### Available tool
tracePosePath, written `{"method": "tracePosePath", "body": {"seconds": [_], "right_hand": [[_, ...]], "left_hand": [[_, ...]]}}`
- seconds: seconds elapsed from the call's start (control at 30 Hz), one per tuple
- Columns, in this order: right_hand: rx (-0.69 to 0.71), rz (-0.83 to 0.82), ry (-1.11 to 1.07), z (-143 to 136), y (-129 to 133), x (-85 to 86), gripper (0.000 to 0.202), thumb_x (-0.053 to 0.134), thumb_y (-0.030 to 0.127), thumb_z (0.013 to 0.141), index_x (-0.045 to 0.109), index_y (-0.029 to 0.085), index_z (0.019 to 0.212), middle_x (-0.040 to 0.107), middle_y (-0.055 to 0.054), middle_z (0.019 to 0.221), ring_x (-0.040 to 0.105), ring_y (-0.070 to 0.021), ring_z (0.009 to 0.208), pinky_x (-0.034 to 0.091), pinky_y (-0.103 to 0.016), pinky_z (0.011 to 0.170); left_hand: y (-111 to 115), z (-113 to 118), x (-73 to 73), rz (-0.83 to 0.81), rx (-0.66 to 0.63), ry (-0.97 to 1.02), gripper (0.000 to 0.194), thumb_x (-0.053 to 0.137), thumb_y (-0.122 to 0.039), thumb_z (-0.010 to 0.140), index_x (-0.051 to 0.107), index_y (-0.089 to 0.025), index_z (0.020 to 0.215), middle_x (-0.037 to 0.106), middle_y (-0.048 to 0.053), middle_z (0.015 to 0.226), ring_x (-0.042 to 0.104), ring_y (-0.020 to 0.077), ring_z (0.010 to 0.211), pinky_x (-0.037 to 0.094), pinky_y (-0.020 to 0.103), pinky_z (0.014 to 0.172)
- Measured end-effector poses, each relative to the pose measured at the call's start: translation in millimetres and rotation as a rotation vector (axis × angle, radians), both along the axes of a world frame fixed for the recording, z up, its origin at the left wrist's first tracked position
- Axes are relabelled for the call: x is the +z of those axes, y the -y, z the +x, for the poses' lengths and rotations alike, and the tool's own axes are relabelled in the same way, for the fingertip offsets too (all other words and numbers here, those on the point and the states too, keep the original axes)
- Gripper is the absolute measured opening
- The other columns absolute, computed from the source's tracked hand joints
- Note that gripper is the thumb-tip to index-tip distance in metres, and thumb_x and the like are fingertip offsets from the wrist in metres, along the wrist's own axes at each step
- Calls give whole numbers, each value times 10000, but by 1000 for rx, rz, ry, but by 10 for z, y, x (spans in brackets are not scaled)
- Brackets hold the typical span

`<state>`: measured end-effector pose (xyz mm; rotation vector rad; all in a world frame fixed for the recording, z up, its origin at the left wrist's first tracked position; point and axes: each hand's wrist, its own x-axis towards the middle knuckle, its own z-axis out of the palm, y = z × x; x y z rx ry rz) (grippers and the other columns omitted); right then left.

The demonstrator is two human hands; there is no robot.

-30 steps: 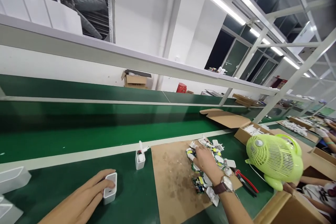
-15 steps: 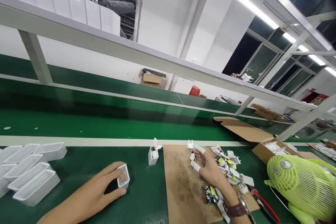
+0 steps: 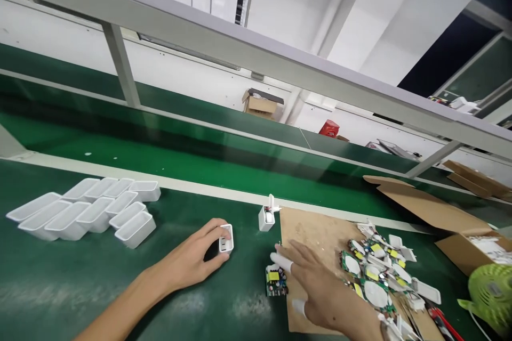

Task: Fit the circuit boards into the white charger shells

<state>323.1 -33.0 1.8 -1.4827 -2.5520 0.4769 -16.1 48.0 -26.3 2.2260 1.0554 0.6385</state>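
Near the middle of the green bench, my left hand (image 3: 199, 256) grips a small white plastic case (image 3: 226, 240) between fingers and thumb. Its open end faces me, and dark slots show inside. My right hand (image 3: 316, 282) is open, fingers stretched and apart over the left part of a cardboard sheet (image 3: 312, 226). White covers wrap its index finger and thumb. Close below the index finger is a circuit board (image 3: 276, 281) with a yellow part, at the sheet's left edge; whether the finger touches it I cannot tell. Beyond stands another white case (image 3: 266, 218), upright with its parts sticking out.
Several empty white cases (image 3: 96, 213) stand grouped at left. Circuit boards with white parts (image 3: 376, 272) are heaped on the cardboard's right side. Red-handled pliers (image 3: 444, 325), an open carton (image 3: 464, 250) and a green fan (image 3: 492, 293) are at right. A shelf rail (image 3: 256, 53) crosses above.
My view has swung left. The white piece once pinched in my right hand no longer shows there, and its fingers have spread. A circuit board now lies beside that hand. My left hand still holds the case.
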Motion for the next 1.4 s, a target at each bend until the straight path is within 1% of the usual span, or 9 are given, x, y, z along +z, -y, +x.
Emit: {"method": "tracePosePath", "body": {"seconds": [0.13, 0.23, 0.33, 0.43, 0.63, 0.83, 1.07, 1.27, 1.4], "right_hand": [[-44, -1, 12, -265, -76, -260, 678, 773, 147, 834, 609, 239, 1486, 705, -135, 1402, 620, -379, 1316, 525, -575, 1113], [-104, 79, -29, -399, -147, -369, 696, 803, 283, 877, 553, 183, 1519, 639, -175, 1469, 605, -383, 1308, 529, -593, 1100], [-21, 12, -56, -413, -156, -376, 793, 810, 212, 810, 517, 216, 1547, 588, -144, 1531, 483, -381, 1453, 478, -572, 1172], [17, -7, -104, -440, -135, -376, 735, 670, 96, 840, 513, 243, 1543, 674, -117, 1361, 592, -318, 1316, 534, -516, 1112], [-30, 102, -330, -681, -271, -432, 669, 549, 74, 874, 470, 249, 1515, 642, -106, 1320, 650, -262, 1189, 617, -453, 1006], [-167, -7, -531, -751, -388, -487, 651, 576, 163, 896, 471, 284, 1528, 605, -93, 1399, 680, -233, 1183, 673, -350, 893], [-265, -78, -810, -768, -248, -600, 575, 571, 274, 991, 451, 318, 1552, 523, -125, 1518, 697, -125, 795, 687, -306, 788], [-208, 220, -714, -782, -234, -500, 536, 487, 189, 1034, 439, 267, 1563, 543, -155, 1517, 690, -232, 1250, 669, -255, 892], [-159, 363, -561, -801, -224, -450, 612, 456, 109, 1007, 378, 247, 1599, 596, -150, 1470, 667, -238, 1316, 636, -309, 1008]], "left_hand": [[7, 8, 49, -21, -32, 2, 202, 580, -273, 986, 624, -265, 1184, 622, 58, 1387, 716, 214, 1071, 581, 287, 933], [20, -3, 29, -17, -18, 32, 297, 602, -261, 971, 601, -265, 1268, 635, 67, 1384, 719, 226, 1096, 589, 293, 925], [25, -23, -30, -23, -1, 43, 485, 635, -270, 955, 547, -281, 1431, 644, 79, 1412, 734, 244, 1110, 611, 301, 905], [19, -38, -112, -27, 17, 29, 672, 664, -263, 940, 446, -300, 1574, 613, 95, 1503, 697, 283, 1260, 601, 357, 1019], [21, -72, -162, -54, 43, -6, 785, 703, -278, 932, 379, -325, 1645, 553, 99, 1603, 559, 347, 1462, 525, 474, 1167], [1, -73, -96, -86, 37, -4, 1084, 886, -326, 788, 273, -351, 1681, 441, 116, 1662, 493, 372, 1498, 455, 540, 1220], [-36, -56, -258, -108, 81, 0, 892, 745, -255, 905, 291, -354, 1667, 611, 93, 1516, 614, 333, 1368, 517, 513, 1162], [-41, 14, -290, 44, 13, 141, 843, 657, -173, 989, 202, -371, 1669, 604, 102, 1474, 595, 280, 1355, 520, 476, 1150], [-49, 59, -309, 65, -9, 150, 873, 626, -84, 979, 180, -359, 1677, 592, 107, 1481, 540, 279, 1386, 518, 495, 1145]]}}
